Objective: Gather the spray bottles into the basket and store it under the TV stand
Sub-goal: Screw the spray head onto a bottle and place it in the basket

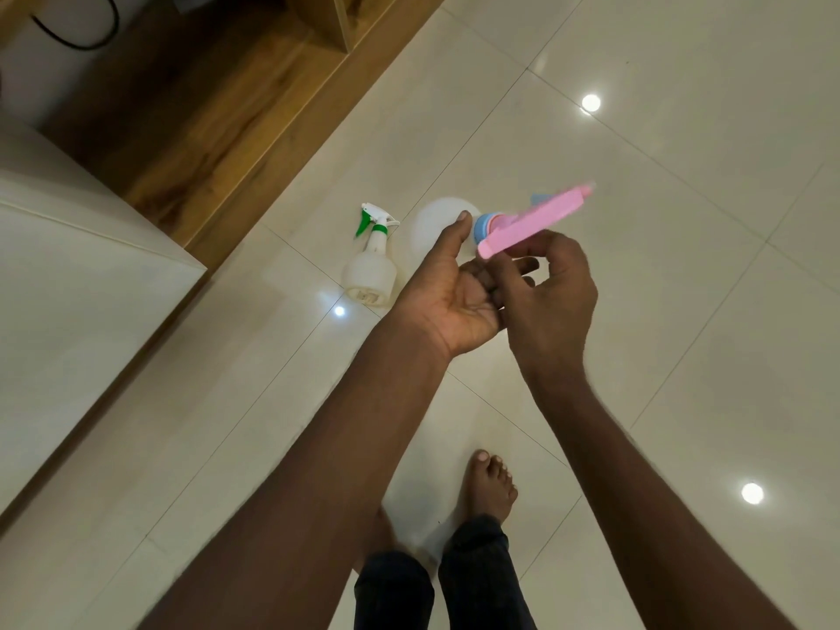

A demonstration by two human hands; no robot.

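Spray bottles are what I'm after, and I count two: one with a pink trigger head held up in front of me, and one with a green-and-white trigger lying on its side on the floor tiles, close to the wooden edge of the TV stand. My right hand pinches the pink head from beneath with curled fingers, while my left hand lies palm up below the bottle, thumb raised against its pale round body, fingers loosely curled; whether it bears weight I cannot tell. The held bottle blurs, so its fill is unreadable. I judge both to be light, thin, stiff plastic, smooth and a little slippery on the body, with the trigger being the weakest part. The neck below the head looks like the safest hold, and the floor bottle's neck points away from me toward the stand. No basket shows in view, so I count none. One bare foot stands on the tiles below my arms.
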